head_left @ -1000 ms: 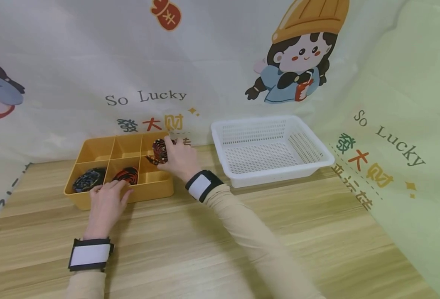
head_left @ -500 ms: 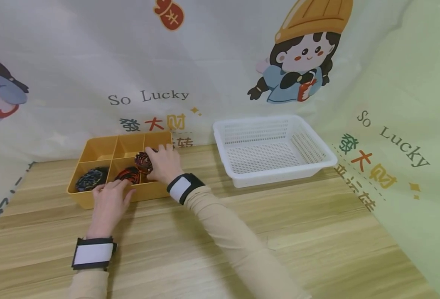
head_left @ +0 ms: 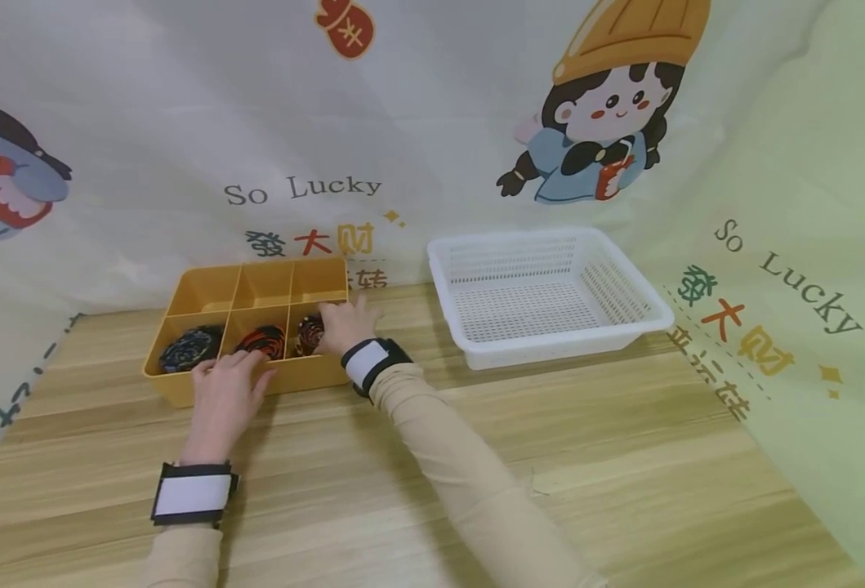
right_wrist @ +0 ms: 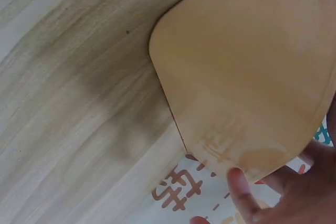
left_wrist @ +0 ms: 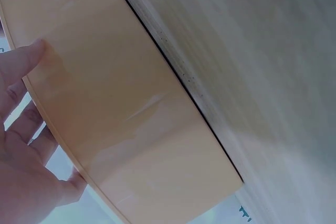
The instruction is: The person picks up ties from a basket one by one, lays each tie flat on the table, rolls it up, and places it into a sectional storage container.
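Note:
A yellow divided box [head_left: 307,376] stands at the back left. Its front row holds three rolled-up patterned strips: a dark blue-black roll [head_left: 189,349], a red-and-black roll [head_left: 263,341] and a dark reddish roll [head_left: 310,333] in the right compartment. My left hand [head_left: 225,396] grips the box's front wall, its thumb on the outside and its fingers over the rim, as the left wrist view shows. My right hand [head_left: 351,327] lies over the box's right front corner beside the dark reddish roll, fingers spread. In the right wrist view one fingertip [right_wrist: 237,176] meets the outer wall; others are hidden behind the rim.
A white perforated basket [head_left: 469,353] stands to the right of the box. Both rest on a wood-grain table [head_left: 623,474]. Behind them hangs a printed white cloth [head_left: 432,106]. The box's back row of compartments [head_left: 266,286] shows bare floors.
My right hand brought the dark reddish roll down from the back right compartment into the front right one, then loosened and shifted to the box's corner. My left hand keeps its place on the box.

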`<state>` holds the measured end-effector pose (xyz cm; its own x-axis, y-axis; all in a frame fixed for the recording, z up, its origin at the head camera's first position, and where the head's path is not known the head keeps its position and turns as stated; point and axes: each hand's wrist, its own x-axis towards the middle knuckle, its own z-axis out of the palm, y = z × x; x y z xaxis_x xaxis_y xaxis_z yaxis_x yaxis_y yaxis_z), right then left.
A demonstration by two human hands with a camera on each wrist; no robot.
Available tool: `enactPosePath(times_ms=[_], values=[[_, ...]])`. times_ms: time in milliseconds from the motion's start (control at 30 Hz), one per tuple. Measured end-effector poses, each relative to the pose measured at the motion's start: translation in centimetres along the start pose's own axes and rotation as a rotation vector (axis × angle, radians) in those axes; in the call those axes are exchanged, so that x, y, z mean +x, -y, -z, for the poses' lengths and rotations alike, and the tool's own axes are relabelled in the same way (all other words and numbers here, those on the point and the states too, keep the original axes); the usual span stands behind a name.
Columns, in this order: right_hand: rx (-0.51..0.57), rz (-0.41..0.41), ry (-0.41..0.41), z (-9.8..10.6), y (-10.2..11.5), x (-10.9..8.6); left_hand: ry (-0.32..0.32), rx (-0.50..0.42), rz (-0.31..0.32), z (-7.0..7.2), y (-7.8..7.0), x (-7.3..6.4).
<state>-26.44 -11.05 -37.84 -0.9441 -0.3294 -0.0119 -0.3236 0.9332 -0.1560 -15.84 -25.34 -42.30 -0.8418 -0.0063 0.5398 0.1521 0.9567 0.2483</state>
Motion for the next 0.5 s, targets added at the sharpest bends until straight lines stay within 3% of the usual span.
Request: enactPosePath(times_ms=[167,300,400,500], values=[[0.068,0.009,0.122,0.2,-0.7,0.4,0.003,-0.004,-0.008,-0.1,-0.1,0.1],[0.198,0.106,0.183,0.5,-2.2,1.1,0.000,-0.012,-0.016,-0.2,-0.2,0.3],[0.280,0.206,0.117,1.2,-3.4,1.5,-0.003,-0.010,-0.018,-0.2,-0.2,0.4],[0.318,0.281,-0.056,2.3,-4.8,1.2,-0.002,-0.006,-0.015,-0.2,-0.2,0.2]])
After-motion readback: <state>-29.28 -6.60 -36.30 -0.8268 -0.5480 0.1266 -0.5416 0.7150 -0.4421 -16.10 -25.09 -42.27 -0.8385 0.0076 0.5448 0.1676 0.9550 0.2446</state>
